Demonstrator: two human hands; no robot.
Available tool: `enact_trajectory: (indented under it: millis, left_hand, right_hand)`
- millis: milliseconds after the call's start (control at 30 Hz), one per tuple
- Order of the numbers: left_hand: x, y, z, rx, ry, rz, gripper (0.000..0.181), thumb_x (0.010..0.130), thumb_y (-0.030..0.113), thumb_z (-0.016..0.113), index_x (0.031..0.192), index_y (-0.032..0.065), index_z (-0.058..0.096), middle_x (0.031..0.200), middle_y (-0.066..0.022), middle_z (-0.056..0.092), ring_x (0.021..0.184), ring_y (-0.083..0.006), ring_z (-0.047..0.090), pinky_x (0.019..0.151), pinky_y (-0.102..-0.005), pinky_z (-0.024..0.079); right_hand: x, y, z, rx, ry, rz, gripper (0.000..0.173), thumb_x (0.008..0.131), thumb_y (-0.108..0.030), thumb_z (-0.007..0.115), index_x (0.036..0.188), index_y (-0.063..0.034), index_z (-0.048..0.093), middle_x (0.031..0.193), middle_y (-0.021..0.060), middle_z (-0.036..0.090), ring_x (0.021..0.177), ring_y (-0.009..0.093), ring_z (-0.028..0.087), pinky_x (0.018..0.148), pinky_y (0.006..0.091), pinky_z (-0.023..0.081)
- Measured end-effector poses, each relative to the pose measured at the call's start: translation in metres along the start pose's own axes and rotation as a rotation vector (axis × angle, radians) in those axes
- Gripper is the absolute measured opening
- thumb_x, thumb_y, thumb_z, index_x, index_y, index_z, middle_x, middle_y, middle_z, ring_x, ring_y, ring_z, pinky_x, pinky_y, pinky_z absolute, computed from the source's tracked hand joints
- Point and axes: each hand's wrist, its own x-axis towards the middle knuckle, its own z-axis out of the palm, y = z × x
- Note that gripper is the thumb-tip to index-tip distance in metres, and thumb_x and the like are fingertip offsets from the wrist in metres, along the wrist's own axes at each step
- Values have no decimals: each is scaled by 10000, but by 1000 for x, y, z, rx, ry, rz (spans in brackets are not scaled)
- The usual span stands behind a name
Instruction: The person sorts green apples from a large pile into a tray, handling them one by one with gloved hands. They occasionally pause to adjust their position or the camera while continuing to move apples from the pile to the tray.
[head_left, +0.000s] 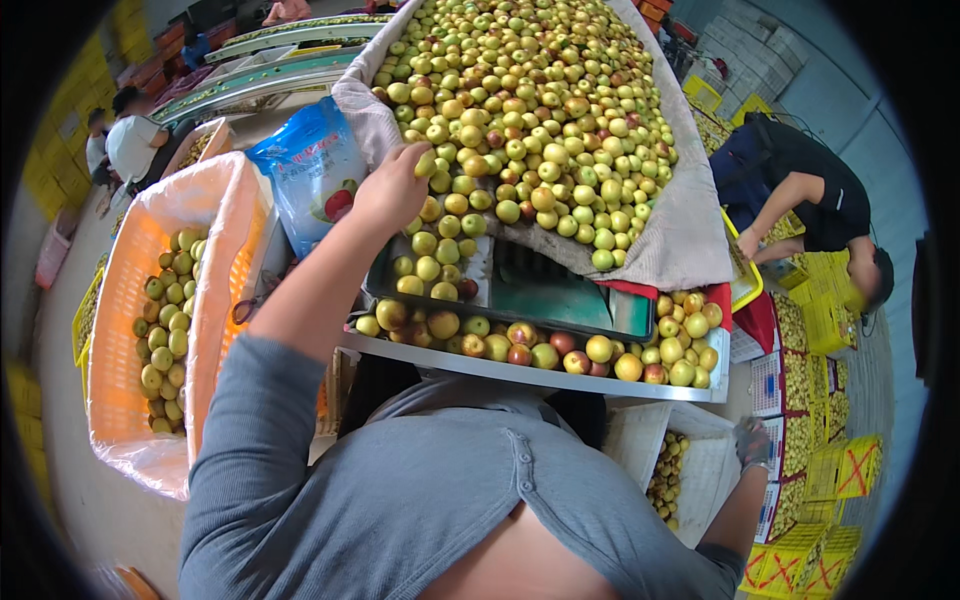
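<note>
My left hand reaches over the near left edge of a big heap of green, yellow and reddish jujubes. One yellow-green jujube shows at its fingertips, pinched there. The heap lies on a pale cloth and spills onto a tray with a green bottom. Along the near side, a metal-edged trough holds a row of larger jujubes. My right hand, in a grey glove, is low at the right beside a white crate with jujubes at its bottom. Its fingers are blurred.
At left stands an orange crate lined with clear plastic, jujubes inside. A blue printed bag leans between crate and heap. To the right, a person in black bends over yellow crates. Another person sits beyond the crate.
</note>
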Motion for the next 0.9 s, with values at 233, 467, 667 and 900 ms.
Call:
enact_trajectory:
  millis: [233, 467, 667, 900]
  left_hand:
    - [47, 9, 18, 472, -499, -234, 497, 821, 120, 568, 1305, 66, 469, 1345, -215, 458, 1142, -353, 578, 908, -425, 496]
    - [1, 16, 10, -489, 13, -385, 498, 885, 423, 602, 1211, 53, 531, 1066, -138, 637, 972, -264, 625, 878, -347, 475]
    - [-58, 66, 6, -1922, -344, -986, 420, 884, 588, 497, 995, 185, 534, 755, -9, 581, 624, -199, 557, 436, -270, 377]
    - [-64, 48, 30, -2240, -342, -978, 540, 864, 668, 453, 991, 159, 585, 811, -13, 601, 689, -206, 577, 483, -273, 425]
  right_hand:
    - [-35, -130, -100, 383, 361, 58, 490, 842, -357, 664, 1242, -89, 573, 1190, 157, 611, 1094, 317, 579, 971, 383, 454]
    - [20, -324, -241, 810, 534, -569, 358, 910, -242, 584, 1220, -63, 589, 1200, 143, 596, 1148, 276, 545, 1004, 355, 412]
    - [108, -479, -290, 975, 408, -758, 389, 917, -289, 553, 1245, -84, 580, 1207, 173, 594, 1154, 322, 536, 1013, 384, 404]
    - [191, -605, -313, 636, 403, -626, 466, 911, -321, 488, 1340, -137, 503, 1301, 186, 536, 1188, 330, 522, 1032, 404, 403]
